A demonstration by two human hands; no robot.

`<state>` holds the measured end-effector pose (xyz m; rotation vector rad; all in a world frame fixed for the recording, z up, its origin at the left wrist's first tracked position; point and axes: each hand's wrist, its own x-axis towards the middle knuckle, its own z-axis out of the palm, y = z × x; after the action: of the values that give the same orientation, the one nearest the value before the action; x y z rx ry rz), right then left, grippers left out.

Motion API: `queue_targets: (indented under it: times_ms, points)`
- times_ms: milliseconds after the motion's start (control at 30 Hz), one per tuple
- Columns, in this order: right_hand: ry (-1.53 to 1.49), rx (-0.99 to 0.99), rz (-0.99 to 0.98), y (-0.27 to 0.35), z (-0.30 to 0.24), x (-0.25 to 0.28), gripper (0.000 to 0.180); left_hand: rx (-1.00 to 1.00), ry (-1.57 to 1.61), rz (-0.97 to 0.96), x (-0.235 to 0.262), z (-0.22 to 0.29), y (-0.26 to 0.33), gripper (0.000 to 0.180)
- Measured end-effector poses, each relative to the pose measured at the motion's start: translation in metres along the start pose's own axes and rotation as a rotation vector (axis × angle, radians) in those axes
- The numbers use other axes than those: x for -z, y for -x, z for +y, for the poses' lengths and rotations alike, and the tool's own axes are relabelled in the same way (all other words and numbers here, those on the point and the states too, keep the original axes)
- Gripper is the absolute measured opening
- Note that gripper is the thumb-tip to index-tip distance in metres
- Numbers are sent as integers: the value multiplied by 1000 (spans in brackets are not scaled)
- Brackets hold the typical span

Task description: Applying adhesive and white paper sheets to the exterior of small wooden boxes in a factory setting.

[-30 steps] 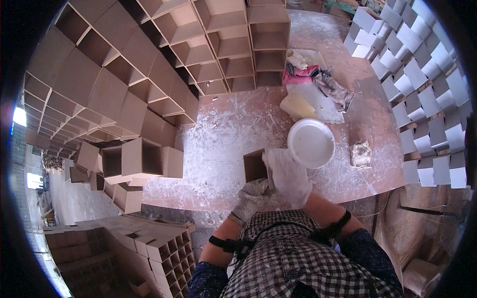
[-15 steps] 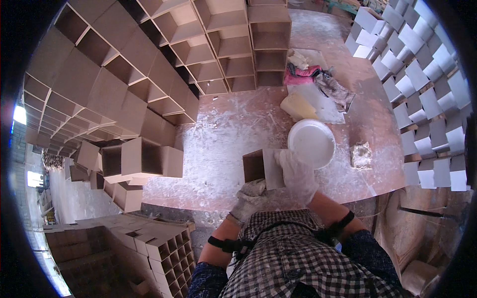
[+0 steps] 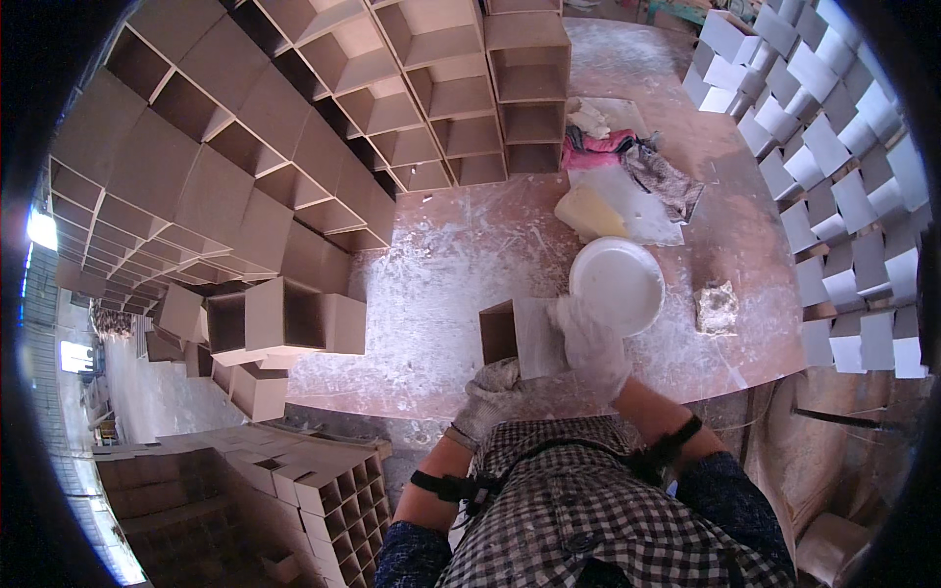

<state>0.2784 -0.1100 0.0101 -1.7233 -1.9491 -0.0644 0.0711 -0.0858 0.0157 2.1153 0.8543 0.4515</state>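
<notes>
An open brown board box (image 3: 537, 339) is held over the front edge of the work table, its dark hollow facing left and a pale, whitish side facing up. At its near side, my left hand (image 3: 490, 394) wears a pale knitted glove, its fingers closed on the box's lower edge. Over the box's right side is my right hand (image 3: 594, 355), in a whitish glove. Motion smears its fingers, so their grip and anything in them cannot be made out. Just beyond that hand stands a round white basin (image 3: 618, 286) with white contents.
Similar brown boxes (image 3: 446, 88) are stacked high at the back and left. White-faced boxes (image 3: 823, 147) form a wall at right. On the table (image 3: 431, 294) lie a yellowish lump (image 3: 588, 213), rumpled cloths (image 3: 662, 176) and a crusted whitish block (image 3: 717, 308). More boxes (image 3: 338, 510) stand at lower left.
The whole view has shifted slightly. My right hand is blurred by motion in both frames, staying near the box's right side. My left hand keeps its hold on the box.
</notes>
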Motion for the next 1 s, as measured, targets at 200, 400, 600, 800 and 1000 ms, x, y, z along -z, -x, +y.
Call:
queue_targets:
  times_ms: [200,400,600,800,1000]
  points:
    - [3,161,-105,59,-30,54,32,63,301,59,-6,-7,0,23]
    - [-201,122,-90,-26,-45,82,28,35,160,-2,0,-14,2,22]
    - [-34,323,137,-29,-40,35,31,-201,820,237,-82,-81,-20,23]
    - [1,427,193,-6,-25,16,36,8,280,262,-90,-86,-12,30]
    - [-6,491,198,-16,-21,18,42,-15,120,399,-71,-70,8,34]
